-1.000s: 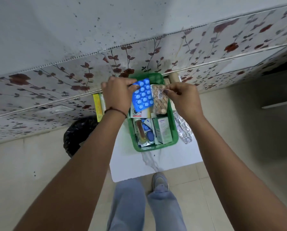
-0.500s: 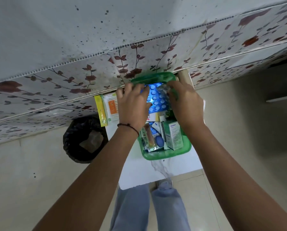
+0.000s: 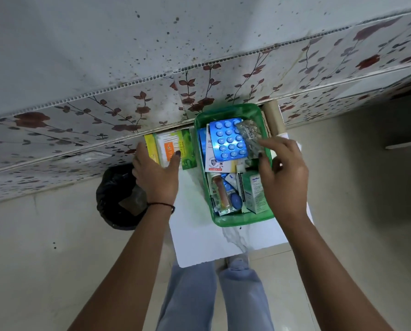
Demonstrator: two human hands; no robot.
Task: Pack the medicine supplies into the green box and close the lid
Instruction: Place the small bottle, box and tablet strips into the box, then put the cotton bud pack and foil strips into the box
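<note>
Green box (image 3: 241,220) at frame centre holds a blue blister pack (image 3: 228,139) — right hand (image 3: 281,173), fingers loosely spread, touches a clear strip (image 3: 251,136); left hand (image 3: 155,175), fingers wide, rests on the yellow-green packet (image 3: 173,146) just left.

We count 1 green box (image 3: 226,220) on the worktop (image 3: 199,244), lid off. Inside it we see 1 blue blister strip (image 3: 228,139), 1 clear strip (image 3: 251,137) at its 3 o'clock, 1 teal carton (image 3: 254,192) and 1 brown vial (image 3: 221,192). At the box's 9 o'clock lies 1 yellow-green packet (image 3: 171,149). 2 hands: left hand (image 3: 156,177), right hand (image 3: 283,177). 1 black bin (image 3: 113,199).
</note>
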